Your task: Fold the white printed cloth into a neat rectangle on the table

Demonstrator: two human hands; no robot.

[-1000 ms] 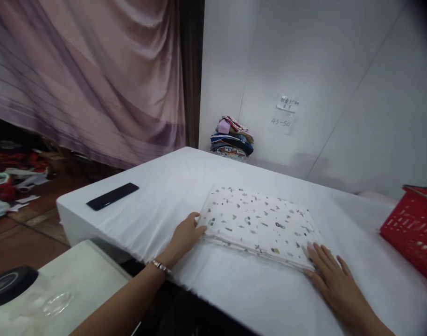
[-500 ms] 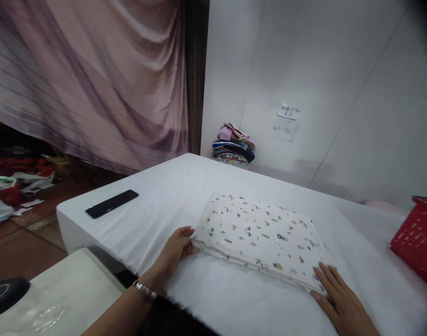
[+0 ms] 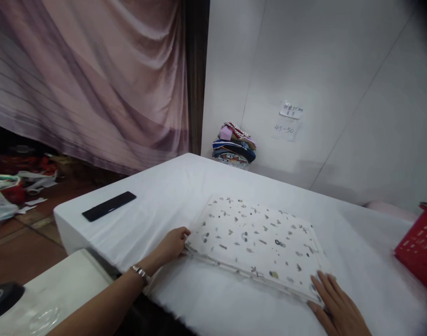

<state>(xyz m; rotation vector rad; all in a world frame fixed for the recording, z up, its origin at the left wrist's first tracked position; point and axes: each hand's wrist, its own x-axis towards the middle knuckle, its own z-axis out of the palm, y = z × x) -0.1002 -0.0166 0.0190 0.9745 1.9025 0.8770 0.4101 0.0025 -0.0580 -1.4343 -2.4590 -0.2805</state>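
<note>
A folded white cloth [image 3: 251, 242] printed with small grey, tan and green motifs lies flat, its layers showing along the near edge. At its near left corner, my left hand [image 3: 173, 242] pinches the layered edge, thumb on top and the other fingers partly hidden at the side. My right hand [image 3: 339, 303] rests on the near right corner, fingers stretched out over the fabric and thumb by the front edge. A silver bracelet [image 3: 141, 274] circles my left wrist.
The white-covered table [image 3: 164, 186] carries a flat black slab [image 3: 109, 206] on the left. A red basket [image 3: 418, 249] stands at right. Behind are stacked folded fabrics [image 3: 234, 144], a wall with paper notes [image 3: 286, 129], and a pink curtain [image 3: 139, 70]. A pale surface [image 3: 73, 289] is lower left.
The cloth has shifted slightly left and toward me, with both hands staying at its near corners. The view has also shifted a little.
</note>
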